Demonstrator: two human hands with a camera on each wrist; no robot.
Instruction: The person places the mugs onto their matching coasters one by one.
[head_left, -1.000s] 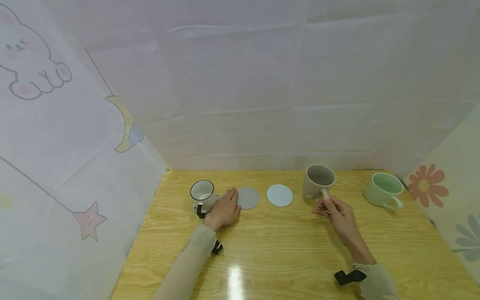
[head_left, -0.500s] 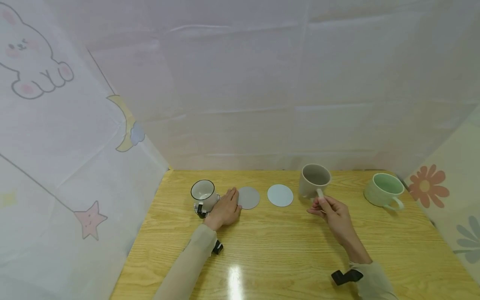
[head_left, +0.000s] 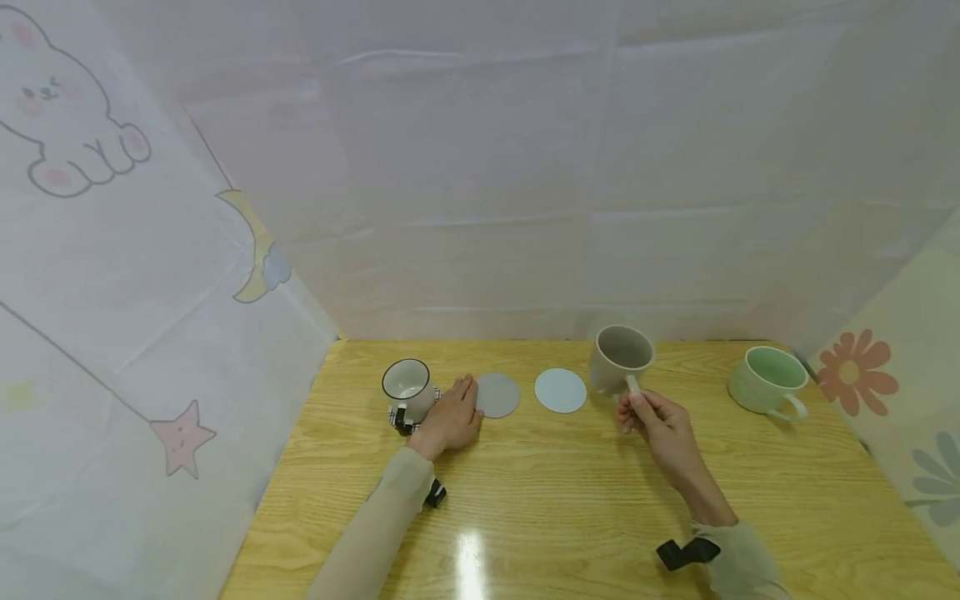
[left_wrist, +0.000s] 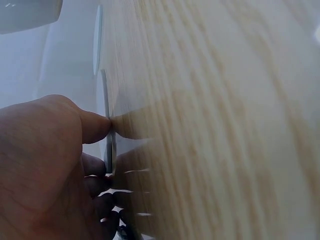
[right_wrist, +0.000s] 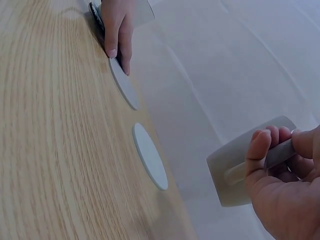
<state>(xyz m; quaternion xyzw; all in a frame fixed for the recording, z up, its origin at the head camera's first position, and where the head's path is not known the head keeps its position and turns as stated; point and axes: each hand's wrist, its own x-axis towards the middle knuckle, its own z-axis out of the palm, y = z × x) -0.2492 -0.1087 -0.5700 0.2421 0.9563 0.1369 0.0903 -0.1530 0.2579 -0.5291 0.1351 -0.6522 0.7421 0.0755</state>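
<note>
My left hand lies low with its fingers extended at the left edge of a grey round coaster. Its thumb and index finger touch the coaster's edge in the left wrist view. With my right hand I pinch the handle of a greyish-beige mug. The mug hangs above the table, just right of a pale blue-white round coaster. A gap shows between mug and tabletop in the right wrist view, where that pale coaster lies flat.
Left of my left hand, a white mug with a dark rim and a black-and-white handle stands on a checked coaster. A light green mug stands at the far right of the wooden table. A pale cloth wall rises behind.
My right hand has carried the greyish-beige mug leftward, closer to the pale coaster. The left hand and the other mugs have stayed in place.
</note>
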